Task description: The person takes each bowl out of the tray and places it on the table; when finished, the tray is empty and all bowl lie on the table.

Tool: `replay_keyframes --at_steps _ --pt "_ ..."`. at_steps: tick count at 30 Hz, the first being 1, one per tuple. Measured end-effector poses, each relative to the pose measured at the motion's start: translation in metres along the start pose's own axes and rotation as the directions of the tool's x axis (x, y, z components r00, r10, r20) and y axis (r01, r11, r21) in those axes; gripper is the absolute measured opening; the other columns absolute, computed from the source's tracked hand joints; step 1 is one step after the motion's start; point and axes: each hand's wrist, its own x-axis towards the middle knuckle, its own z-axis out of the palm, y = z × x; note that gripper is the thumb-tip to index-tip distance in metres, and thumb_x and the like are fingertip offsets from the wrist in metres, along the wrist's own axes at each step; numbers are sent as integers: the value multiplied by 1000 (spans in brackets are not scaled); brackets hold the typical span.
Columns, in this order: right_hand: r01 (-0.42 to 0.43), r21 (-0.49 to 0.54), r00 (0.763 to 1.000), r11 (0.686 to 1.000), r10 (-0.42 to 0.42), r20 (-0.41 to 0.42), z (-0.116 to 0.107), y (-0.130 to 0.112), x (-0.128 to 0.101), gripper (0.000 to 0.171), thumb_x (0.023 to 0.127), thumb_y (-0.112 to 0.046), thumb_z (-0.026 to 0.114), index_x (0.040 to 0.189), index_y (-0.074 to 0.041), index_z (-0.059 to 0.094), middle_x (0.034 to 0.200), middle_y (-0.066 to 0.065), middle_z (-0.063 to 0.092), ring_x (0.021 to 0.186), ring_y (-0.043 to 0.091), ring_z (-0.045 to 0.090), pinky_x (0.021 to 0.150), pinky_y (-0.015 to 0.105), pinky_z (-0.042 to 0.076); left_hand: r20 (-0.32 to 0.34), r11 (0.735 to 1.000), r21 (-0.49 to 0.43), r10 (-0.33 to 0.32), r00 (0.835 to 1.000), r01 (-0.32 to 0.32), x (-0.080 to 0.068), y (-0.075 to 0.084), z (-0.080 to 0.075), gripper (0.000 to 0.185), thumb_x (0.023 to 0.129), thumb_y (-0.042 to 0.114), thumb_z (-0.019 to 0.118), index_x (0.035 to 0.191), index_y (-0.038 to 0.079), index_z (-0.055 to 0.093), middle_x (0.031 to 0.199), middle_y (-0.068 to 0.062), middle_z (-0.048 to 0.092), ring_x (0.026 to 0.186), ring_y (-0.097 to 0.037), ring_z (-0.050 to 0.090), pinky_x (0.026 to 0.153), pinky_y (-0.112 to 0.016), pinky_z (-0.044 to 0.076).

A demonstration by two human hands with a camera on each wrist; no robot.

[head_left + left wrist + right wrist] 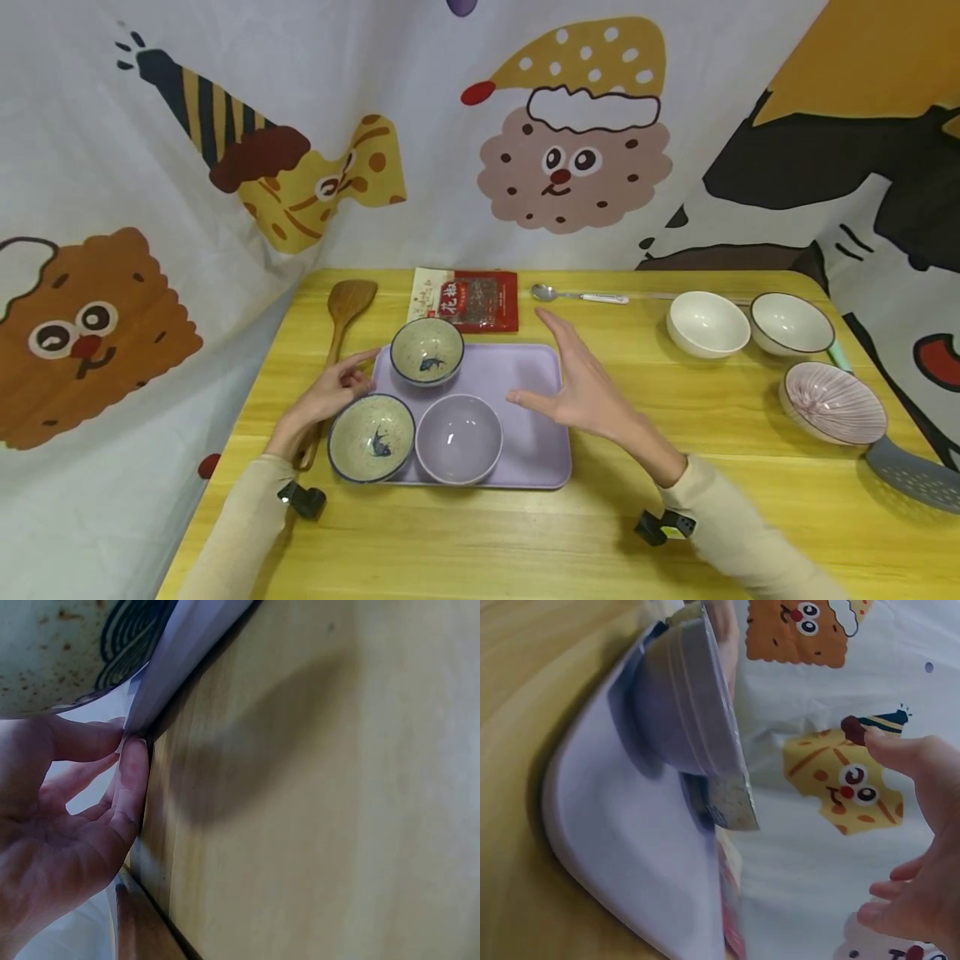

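Note:
A lavender tray (532,442) lies on the yellow table and carries three bowls. Two are speckled fish bowls (427,350) (371,437), and one is a lavender bowl (458,437). My left hand (337,396) is at the tray's left edge beside the near fish bowl. In the left wrist view its fingertips (133,761) touch the tray's rim (180,652) under that fish bowl (52,645). My right hand (581,387) hovers open over the tray's right part, fingers spread, holding nothing. The right wrist view shows this hand (922,847) apart from the tray (630,862) and lavender bowl (679,705).
A wooden spoon (345,312) lies left of the tray, and a red spice packet (468,300) behind it. A metal spoon (577,295), two white bowls (707,323) (792,323), a pink ribbed bowl (834,402) and a grey slotted spatula (915,475) sit to the right. Cartoon cloth walls surround the table.

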Motion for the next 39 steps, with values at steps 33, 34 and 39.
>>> replay_keyframes --at_steps 33,34,39 --pt "168 137 928 976 -203 311 88 11 -20 135 56 -45 99 160 -9 22 154 11 42 139 26 47 112 50 43 3 1000 9 -10 1000 10 0 11 -1 58 99 5 59 153 -2 38 100 -20 61 81 -17 54 68 -23 47" --pt "170 137 930 976 -205 305 88 12 -20 134 56 -45 99 160 -9 23 154 10 43 139 25 47 111 50 43 6 1000 7 -10 1000 10 -2 15 -1 58 99 4 59 153 -4 38 100 -22 61 81 -18 54 68 -23 47" --pt "186 155 936 970 -223 272 91 17 -21 130 56 -46 98 159 -11 28 152 8 47 136 23 50 110 49 45 6 1000 17 1 1000 -1 -2 8 -1 58 99 5 60 153 -1 39 100 -21 61 80 -17 54 68 -23 47"
